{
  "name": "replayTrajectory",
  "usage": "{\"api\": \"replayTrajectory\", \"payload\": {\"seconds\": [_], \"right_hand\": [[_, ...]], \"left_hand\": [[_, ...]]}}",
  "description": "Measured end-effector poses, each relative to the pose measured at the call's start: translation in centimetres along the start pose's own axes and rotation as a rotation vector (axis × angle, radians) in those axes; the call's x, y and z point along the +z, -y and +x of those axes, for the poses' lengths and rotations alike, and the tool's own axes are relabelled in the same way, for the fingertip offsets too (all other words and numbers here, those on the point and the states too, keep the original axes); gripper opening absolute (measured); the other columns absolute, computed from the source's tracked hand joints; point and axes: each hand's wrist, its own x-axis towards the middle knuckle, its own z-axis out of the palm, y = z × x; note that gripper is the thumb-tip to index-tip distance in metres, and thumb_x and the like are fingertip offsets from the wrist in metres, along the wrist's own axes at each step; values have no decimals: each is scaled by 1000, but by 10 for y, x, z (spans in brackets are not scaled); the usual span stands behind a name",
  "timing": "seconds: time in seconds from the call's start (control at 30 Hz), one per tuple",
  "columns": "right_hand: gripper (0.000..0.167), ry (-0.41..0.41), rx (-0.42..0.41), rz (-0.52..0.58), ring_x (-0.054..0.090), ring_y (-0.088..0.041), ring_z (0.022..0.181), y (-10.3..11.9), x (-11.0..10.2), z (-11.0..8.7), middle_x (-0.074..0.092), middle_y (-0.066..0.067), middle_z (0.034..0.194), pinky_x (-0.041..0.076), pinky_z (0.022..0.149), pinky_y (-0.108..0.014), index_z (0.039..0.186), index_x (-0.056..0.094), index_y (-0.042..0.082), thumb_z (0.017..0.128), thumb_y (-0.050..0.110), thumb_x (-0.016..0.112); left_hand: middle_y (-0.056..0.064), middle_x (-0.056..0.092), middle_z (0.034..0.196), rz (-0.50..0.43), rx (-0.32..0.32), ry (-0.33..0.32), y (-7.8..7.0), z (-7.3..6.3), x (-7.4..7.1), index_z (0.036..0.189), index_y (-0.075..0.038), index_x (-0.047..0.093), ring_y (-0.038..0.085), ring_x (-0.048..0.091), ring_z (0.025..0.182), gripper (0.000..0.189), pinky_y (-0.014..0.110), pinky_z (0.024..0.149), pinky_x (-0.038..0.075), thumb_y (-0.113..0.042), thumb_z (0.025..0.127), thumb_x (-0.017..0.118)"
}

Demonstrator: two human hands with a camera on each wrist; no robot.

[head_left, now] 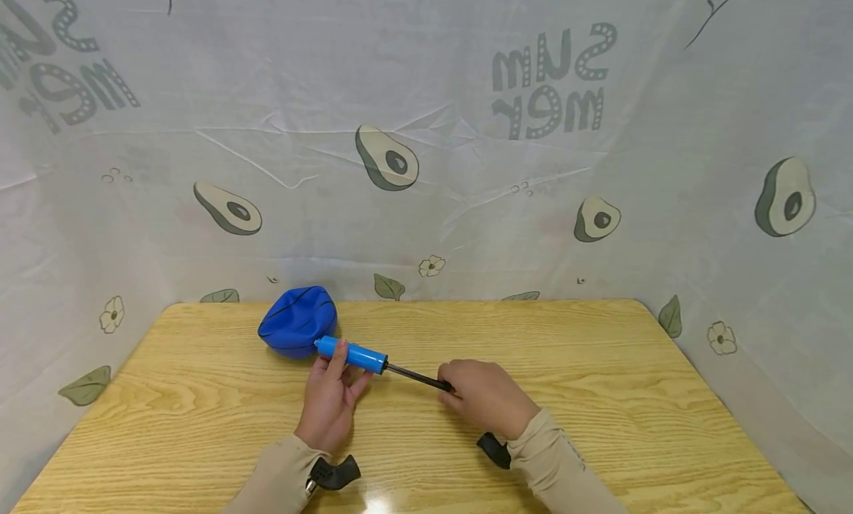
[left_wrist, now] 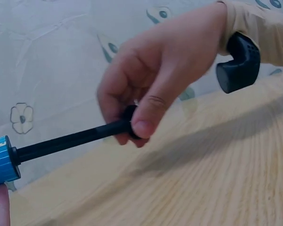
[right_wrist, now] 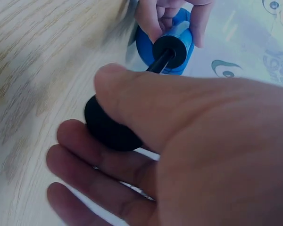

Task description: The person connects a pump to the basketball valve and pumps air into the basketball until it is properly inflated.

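Note:
A blue hand pump (head_left: 363,357) with a black rod and handle runs between my two hands, its rod drawn out of the barrel. My left hand (head_left: 331,403) grips the blue barrel between thumb and fingers. At the other end my right hand (head_left: 489,395) pinches the black handle (right_wrist: 108,127) between thumb and forefinger, the other fingers loosely bent below. The pump's tip meets a slack, dented blue ball (head_left: 300,321) with black lines, at the left of the table. In the left wrist view the rod (left_wrist: 70,142) shows at full length.
Under the hands lies a wood-grain table (head_left: 553,344). A pale curtain (head_left: 300,77) printed with avocados and leaves hangs behind it and along both sides. Each sleeved wrist wears a black camera mount (head_left: 335,472).

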Motion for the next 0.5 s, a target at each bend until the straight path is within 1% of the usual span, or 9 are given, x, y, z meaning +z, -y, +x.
{"api": "replayTrajectory", "payload": {"seconds": [0.07,0.17,0.3,0.5], "right_hand": [[15,-19,-18,-17,46,-4,63,0,0,0,57,8,78,42,53,-22,93,67,15,95,25,77],[15,-52,-46,-32,51,-4,66,1,0,0,59,7,80,44,53,-22,97,70,14,94,26,79],[19,-90,-84,-37,56,-3,67,2,1,1,61,6,81,46,54,-19,100,74,15,91,30,82],[20,-138,-121,-41,52,0,64,6,2,4,63,5,80,42,52,-16,98,76,17,88,33,84]], "left_hand": [[0,54,113,6,-7,15,1,-2,2,132,-10,38,9,64,106,35,32,96,59,-36,110,49],[0,53,113,13,-10,31,3,-5,5,131,-11,38,9,63,105,33,31,96,59,-35,111,48],[0,54,112,16,-25,32,7,-8,8,132,-10,37,9,64,103,34,31,94,60,-35,111,48],[2,55,112,31,-65,43,15,-12,12,132,-9,37,10,64,103,37,34,95,60,-36,110,52]]}}
